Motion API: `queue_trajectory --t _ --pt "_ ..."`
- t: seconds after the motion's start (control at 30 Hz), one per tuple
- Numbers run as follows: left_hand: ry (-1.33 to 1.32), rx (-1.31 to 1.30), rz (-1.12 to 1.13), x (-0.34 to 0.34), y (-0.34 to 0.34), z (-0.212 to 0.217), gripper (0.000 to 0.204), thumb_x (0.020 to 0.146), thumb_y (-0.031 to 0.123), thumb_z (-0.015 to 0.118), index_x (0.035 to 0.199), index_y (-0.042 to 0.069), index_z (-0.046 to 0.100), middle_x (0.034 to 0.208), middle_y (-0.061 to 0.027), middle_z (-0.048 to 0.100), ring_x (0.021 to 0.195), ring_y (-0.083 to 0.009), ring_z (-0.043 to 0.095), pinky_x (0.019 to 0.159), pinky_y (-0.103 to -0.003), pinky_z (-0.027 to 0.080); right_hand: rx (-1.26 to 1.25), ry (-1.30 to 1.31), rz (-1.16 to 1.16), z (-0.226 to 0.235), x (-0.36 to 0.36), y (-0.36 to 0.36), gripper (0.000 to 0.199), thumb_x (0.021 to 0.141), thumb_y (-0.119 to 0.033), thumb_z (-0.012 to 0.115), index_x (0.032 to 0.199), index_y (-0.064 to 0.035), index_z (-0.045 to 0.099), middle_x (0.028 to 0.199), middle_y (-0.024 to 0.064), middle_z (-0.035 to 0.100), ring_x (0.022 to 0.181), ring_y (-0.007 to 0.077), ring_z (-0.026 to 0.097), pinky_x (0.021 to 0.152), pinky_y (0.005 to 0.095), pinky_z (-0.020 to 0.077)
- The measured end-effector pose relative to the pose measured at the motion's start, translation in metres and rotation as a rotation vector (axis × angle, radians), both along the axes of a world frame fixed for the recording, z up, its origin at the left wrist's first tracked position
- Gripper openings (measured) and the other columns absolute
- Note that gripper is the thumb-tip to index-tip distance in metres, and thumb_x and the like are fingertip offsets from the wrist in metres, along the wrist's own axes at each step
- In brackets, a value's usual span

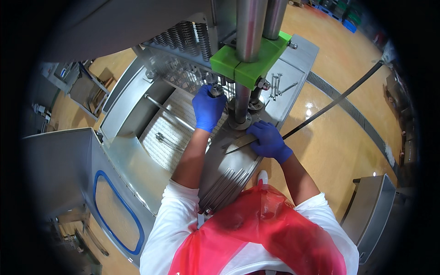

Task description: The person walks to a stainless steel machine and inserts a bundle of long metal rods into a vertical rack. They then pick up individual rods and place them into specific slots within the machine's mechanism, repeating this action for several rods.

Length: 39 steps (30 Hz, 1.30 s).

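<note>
My left hand (208, 110), in a blue glove, is closed round a round metal fitting (216, 90) below the machine's needle head. Beside it stand upright steel columns (243, 103) with a green clamp block (247, 62) across them. My right hand (269, 140), also gloved in blue, sits low over the steel ledge with its fingers bent. From under those fingers juts a flat, pointed, blade-like piece (242, 143); the hand seems to grip it, though its covered end is hidden. Several long thin metal rods (224, 190) lie on the ledge close to my apron.
Several bolts (277, 87) lie on the far right of the steel top. A perforated white bed (160, 128) with a crossbar is on the left, beside an open panel with a blue-edged window (96, 197). A dark hose (339, 98) slants past on the right, over a floor grate (353, 112).
</note>
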<state>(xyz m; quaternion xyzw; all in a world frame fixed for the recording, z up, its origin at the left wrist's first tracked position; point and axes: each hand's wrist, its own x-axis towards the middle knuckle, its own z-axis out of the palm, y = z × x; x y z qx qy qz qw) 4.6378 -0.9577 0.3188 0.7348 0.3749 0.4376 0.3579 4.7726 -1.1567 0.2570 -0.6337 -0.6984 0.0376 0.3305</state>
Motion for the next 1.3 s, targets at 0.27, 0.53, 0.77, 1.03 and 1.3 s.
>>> queue_trajectory --t 0.27,0.53,0.77,1.03,1.3 --pt "0.017 -0.03 -0.064 -0.012 0.012 0.001 0.02 0.074 0.009 0.08 0.09 0.0 0.072 0.076 -0.0057 0.071 0.067 -0.0114 0.062 0.064 -0.03 0.051 -0.101 -0.052 -0.047 0.008 -0.003 -0.001 0.034 0.069 -0.018 0.07 0.102 -0.0109 0.064 0.098 0.0112 0.064 0.096 0.0355 0.061 0.08 0.0463 0.0478" --pt "0.054 0.014 -0.152 -0.095 0.069 0.096 0.019 0.085 0.01 0.07 0.1 0.0 0.068 0.09 -0.0037 0.069 0.082 -0.0099 0.063 0.074 -0.027 0.051 -0.073 -0.056 -0.106 0.004 -0.009 -0.004 0.033 0.068 -0.012 0.065 0.1 -0.0091 0.062 0.096 0.0119 0.063 0.096 0.0357 0.059 0.082 0.0452 0.0475" --pt "-0.859 -0.785 -0.339 -0.089 0.082 0.001 0.002 0.087 0.003 0.059 0.088 0.002 0.061 0.085 -0.0097 0.064 0.084 -0.0248 0.065 0.083 -0.043 0.054 0.003 -0.044 -0.063 0.001 -0.008 -0.002 0.031 0.07 -0.014 0.066 0.101 -0.0097 0.063 0.096 0.0127 0.064 0.095 0.0355 0.061 0.083 0.0462 0.0496" --pt "-0.548 -0.367 -0.324 -0.068 0.02 0.038 0.014 0.089 -0.002 0.068 0.103 0.001 0.065 0.095 -0.0032 0.067 0.091 -0.0124 0.063 0.084 -0.027 0.05 0.039 -0.051 -0.073 0.003 -0.008 -0.003 0.029 0.072 -0.014 0.067 0.101 -0.0111 0.064 0.094 0.0116 0.064 0.093 0.0343 0.062 0.082 0.0454 0.0513" --pt "-0.49 -0.217 -0.269 -0.043 0.015 0.007 0.032 0.085 0.003 0.08 0.114 0.001 0.066 0.094 -0.0022 0.074 0.081 -0.0065 0.064 0.074 -0.023 0.05 -0.067 -0.071 -0.069 0.007 -0.007 -0.002 0.03 0.072 -0.016 0.067 0.101 -0.0115 0.063 0.094 0.01 0.063 0.092 0.0333 0.06 0.083 0.044 0.0486"
